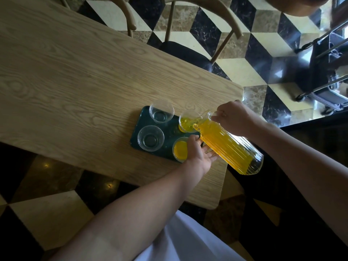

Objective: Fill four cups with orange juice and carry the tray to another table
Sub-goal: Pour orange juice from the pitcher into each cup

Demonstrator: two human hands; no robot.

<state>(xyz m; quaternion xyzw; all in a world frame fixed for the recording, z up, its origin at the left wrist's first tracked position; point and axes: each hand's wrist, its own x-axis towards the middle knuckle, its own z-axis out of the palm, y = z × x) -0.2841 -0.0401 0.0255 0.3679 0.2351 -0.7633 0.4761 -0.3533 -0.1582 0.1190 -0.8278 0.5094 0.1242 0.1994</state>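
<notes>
Your right hand (233, 117) grips the ribbed glass bottle (228, 146) at its neck, fingers curled round it. Bottle is tilted, mouth down toward the tray, base up and off the bench edge nearest you. Juice runs from the mouth into the far-right cup (188, 122), which is partly filled and sits directly under the spout, just left of that hand.

Your left hand (199, 153) is flat and relaxed, fingers straight, holding nothing. It rests at the right end of the dark green tray (135, 138), fingertips under the bottle body; whether they touch the glass, can't tell. The near-right cup (179, 148) is full of orange juice and sits just beside that hand on its left, partly covered by it.

Near-left cup (150, 138) and far-left cup (161, 113): both empty, upright, on the tray, well left of both hands.

Tray lies on the wooden bench (75, 72) near its right corner. Chair (188, 51) stands beyond the far edge, on a checkered floor (244, 68).
</notes>
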